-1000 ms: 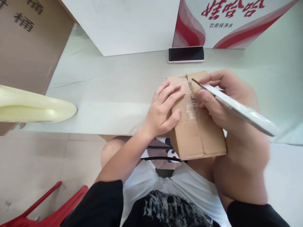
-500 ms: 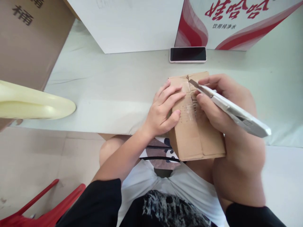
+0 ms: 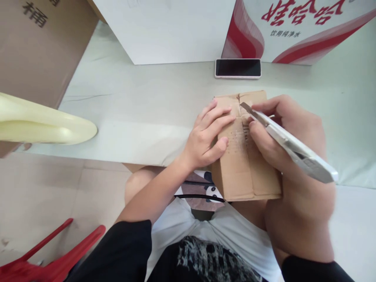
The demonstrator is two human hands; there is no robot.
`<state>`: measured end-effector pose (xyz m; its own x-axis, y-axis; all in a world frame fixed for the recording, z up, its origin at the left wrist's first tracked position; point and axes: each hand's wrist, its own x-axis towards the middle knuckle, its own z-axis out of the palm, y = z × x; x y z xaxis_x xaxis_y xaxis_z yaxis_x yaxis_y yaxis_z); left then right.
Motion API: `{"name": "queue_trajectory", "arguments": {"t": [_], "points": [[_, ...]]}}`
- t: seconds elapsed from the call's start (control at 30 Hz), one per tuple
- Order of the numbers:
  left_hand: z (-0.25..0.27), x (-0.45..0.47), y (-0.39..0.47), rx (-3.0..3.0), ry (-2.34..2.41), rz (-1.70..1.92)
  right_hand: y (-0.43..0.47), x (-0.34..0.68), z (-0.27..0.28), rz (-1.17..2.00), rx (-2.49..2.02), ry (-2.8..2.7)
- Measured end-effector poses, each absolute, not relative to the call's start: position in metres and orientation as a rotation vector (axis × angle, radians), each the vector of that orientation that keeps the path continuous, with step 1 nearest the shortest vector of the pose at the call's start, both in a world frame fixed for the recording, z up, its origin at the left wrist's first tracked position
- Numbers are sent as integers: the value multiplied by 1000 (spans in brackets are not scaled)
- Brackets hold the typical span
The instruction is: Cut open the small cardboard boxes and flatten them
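Cardboard box [image 3: 236, 178] at centre stage, lying at the front of the counter [image 3: 141, 113], its near end jutting past the edge and over the person's lap! Left hand [image 3: 207, 137] in position, laid flat along the box's left side, fingers spread wide across the top, thumb apart from the rest and pressing nearer the middle.

Over to the right hand [image 3: 304, 131], closed around a white utility knife [image 3: 296, 147], handle slanting back toward the wrist. Out comes the blade [image 3: 246, 107], its tip right at the long seam near the far end; whether it bites into the cardboard, one cannot tell from here. Clear tape and dark print run beside that seam.

Just beyond the box, a phone [image 3: 237, 68] lies dark screen up, right by the foot of a big white carton [image 3: 176, 35] with red waves and red lettering. Away to the left, a pale yellow object [image 3: 53, 127] pokes in over the counter, in front of a large brown carton [image 3: 38, 62].
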<state>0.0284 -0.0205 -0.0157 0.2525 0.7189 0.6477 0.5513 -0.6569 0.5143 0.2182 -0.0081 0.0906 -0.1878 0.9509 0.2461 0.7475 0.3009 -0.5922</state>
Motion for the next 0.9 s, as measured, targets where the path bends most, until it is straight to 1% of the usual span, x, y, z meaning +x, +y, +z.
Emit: {"name": "queue_trajectory", "arguments": {"t": [0.17,0.37,0.63,0.9], "points": [[-15,29,-21,2324,1156,1441,-9,220,90,426,-1469,-2120],[-11,30,-23,2302,1167,1433,-5,222,86,363,-1477,-2171],[-11,31,-23,2318,1200,1439,-6,220,85,492,-1520,-2075],[-11,32,-23,2301,1183,1477,-8,220,91,538,-1524,-2040]]}}
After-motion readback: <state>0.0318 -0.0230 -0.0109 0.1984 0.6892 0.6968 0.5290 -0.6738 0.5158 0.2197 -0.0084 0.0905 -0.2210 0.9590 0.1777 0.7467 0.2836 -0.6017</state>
